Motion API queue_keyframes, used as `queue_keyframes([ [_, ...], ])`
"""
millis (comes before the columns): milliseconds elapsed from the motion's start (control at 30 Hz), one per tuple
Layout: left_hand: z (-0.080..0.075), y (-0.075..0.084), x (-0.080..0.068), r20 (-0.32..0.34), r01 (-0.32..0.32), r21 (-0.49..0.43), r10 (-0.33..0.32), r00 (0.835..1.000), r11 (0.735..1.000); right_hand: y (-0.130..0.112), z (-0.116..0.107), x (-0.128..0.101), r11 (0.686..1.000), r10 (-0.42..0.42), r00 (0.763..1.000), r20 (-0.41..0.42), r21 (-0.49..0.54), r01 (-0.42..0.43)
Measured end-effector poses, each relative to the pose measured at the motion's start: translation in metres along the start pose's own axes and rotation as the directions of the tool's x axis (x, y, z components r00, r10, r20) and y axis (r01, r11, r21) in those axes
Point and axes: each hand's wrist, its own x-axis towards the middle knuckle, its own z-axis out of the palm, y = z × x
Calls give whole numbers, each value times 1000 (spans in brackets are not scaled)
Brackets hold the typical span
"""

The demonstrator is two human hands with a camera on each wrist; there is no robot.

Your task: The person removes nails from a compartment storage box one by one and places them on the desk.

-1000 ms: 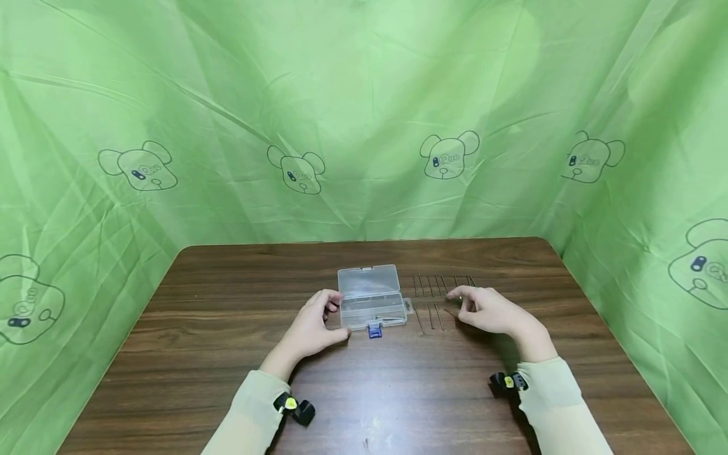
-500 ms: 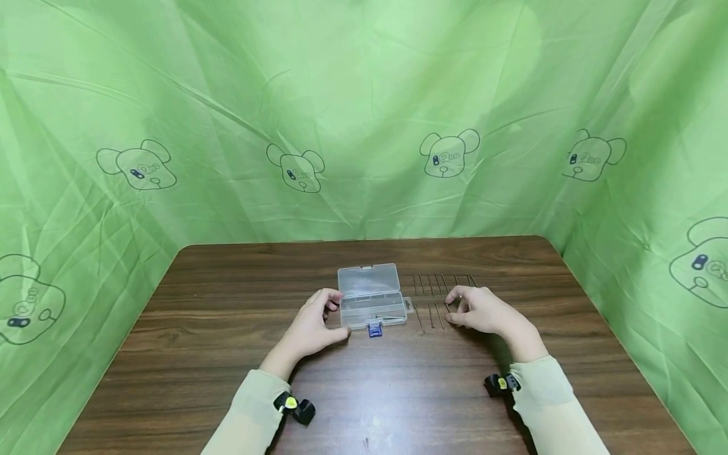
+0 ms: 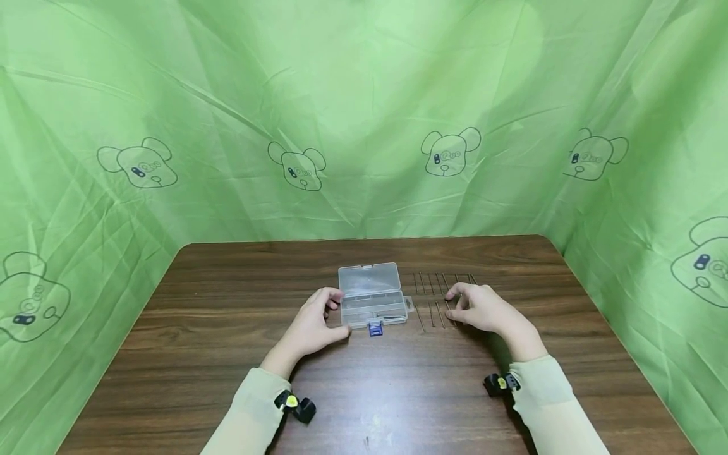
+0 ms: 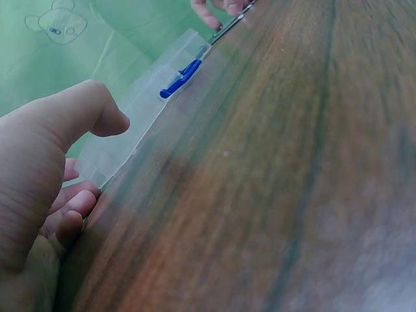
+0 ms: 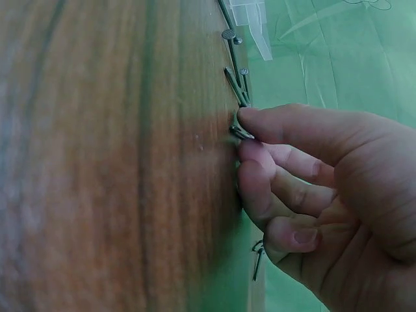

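Observation:
A clear plastic box [image 3: 372, 302] with its lid up and a blue latch [image 3: 375, 328] stands mid-table. My left hand [image 3: 334, 315] holds its left end, thumb at the front edge and fingers curled at the side; the left wrist view shows the box [image 4: 146, 123], the latch [image 4: 179, 78] and that hand [image 4: 97, 162]. Thin metal nails lie right of the box in a back row [image 3: 443, 282] and a front row [image 3: 429, 314]. My right hand [image 3: 452, 309] is at the front row's right end. In the right wrist view its thumb and forefinger [image 5: 242, 138] pinch one nail [image 5: 244, 134] at the table surface.
The dark wooden table [image 3: 364, 392] is walled by green cloth [image 3: 364, 126] behind and at both sides. More nails [image 5: 231, 39] lie beyond the pinched one, toward the box corner [image 5: 255, 19]. Small black devices sit at both wrists.
My right hand slid a little left and down onto the front row and closed thumb and forefinger on a nail. The left hand and box stayed put.

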Motion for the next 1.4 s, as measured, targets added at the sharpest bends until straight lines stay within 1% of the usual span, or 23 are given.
queue_keyframes([
  [233,0,-1,1,2,1,3,-1,1000,1000,-1,1,1,1000,-5,1000,-26,-11,5],
  [367,-1,0,1,2,-3,4,3,1000,1000,-2,2,3,1000,24,999,-25,-12,-25],
  [567,-1,0,1,3,-5,3,5,1000,1000,-3,3,2,995,68,997,21,77,-69],
  [667,-1,0,2,4,-3,1,3,1000,1000,-4,5,2,990,85,996,29,112,-87],
  [800,-1,0,2,5,1,2,-1,1000,1000,-5,6,4,989,96,995,27,109,-98],
  [867,-1,0,2,4,1,4,-1,1000,1000,-7,5,4,991,92,996,13,97,-93],
  [933,-1,-1,2,3,1,3,-1,1000,1000,-10,4,5,994,79,997,-19,80,-78],
  [1000,-1,-1,2,1,-4,5,4,1000,1000,-13,3,7,997,48,996,-78,64,-43],
  [1067,-1,0,2,2,-8,5,8,1000,1000,-18,3,9,999,-10,989,-147,47,17],
  [1167,-1,0,3,6,-12,3,12,1000,1000,-27,7,15,989,-132,965,-225,42,145],
  [1200,-1,0,3,7,-11,2,11,1000,1000,-31,8,17,982,-172,957,-235,41,187],
  [1267,-1,1,2,9,-10,0,10,1000,1000,-39,12,22,966,-238,944,-228,48,255],
  [1333,-2,1,2,11,-8,-4,9,1000,1000,-49,17,25,954,-275,939,-204,63,293],
  [1400,-2,0,1,15,-4,-4,4,1000,1000,-57,20,29,949,-290,940,-177,73,307],
])
